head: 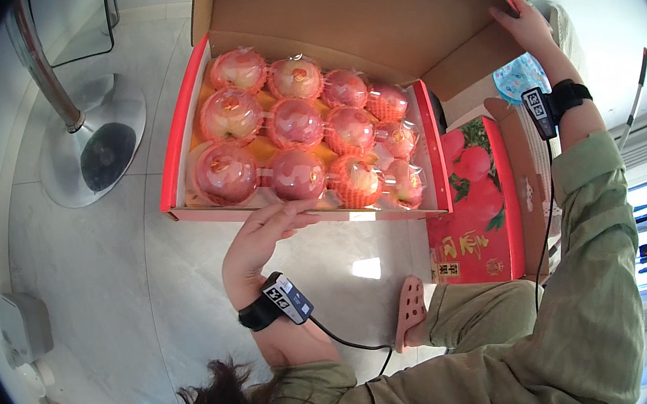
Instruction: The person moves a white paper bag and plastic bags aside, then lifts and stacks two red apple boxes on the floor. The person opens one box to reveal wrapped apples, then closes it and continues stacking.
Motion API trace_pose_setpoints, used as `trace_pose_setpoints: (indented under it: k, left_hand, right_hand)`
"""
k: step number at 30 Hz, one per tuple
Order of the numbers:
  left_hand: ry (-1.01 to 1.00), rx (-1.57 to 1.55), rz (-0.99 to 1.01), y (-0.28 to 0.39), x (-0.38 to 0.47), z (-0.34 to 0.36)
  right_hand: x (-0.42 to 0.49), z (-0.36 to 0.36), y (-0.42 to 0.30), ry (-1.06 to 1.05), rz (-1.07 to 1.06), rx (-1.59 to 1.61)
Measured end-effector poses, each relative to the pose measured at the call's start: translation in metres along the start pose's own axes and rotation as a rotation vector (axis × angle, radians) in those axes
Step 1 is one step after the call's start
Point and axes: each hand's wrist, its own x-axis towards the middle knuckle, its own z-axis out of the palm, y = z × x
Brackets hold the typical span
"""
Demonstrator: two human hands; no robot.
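Note:
A red cardboard box [169, 167] lies in front of me, its brown-lined lid [347, 9] raised at the far side. Inside are several red apples [295, 123], each in a pink foam net under clear plastic wrap, set in rows over an orange-yellow lining. My left hand [263, 231] grips the near wall of the box, thumb along the rim and fingers against the outside. At the upper right, my right hand [526, 22] pinches the red edge of the lid. Both wrists carry strapped-on devices with cables.
To the right stands a second red box [474, 231] with printed apples and writing. A chrome stand with a round base [74, 173] rises at the left from the grey tiled floor [208, 303]. A grey bin [24, 327] is by the left wall. My foot wears a pink clog [409, 310].

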Motion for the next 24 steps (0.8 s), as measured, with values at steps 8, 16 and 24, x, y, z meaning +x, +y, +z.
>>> trace_pose_setpoints:
  k: [8, 16, 24]
  left_hand:
    - [-0.128, -0.03, 0.039, -0.009, 0.003, -0.011]
    - [-0.171, 0.057, 0.088, -0.007, 0.003, -0.014]
    - [-0.157, 0.106, 0.131, -0.005, -0.003, -0.014]
  right_hand:
    - [-0.005, 0.001, 0.012, -0.016, -0.112, 0.139]
    - [-0.061, -0.025, 0.005, -0.026, -0.25, 0.065]
    - [-0.157, -0.04, -0.027, -0.091, -0.255, 0.286]
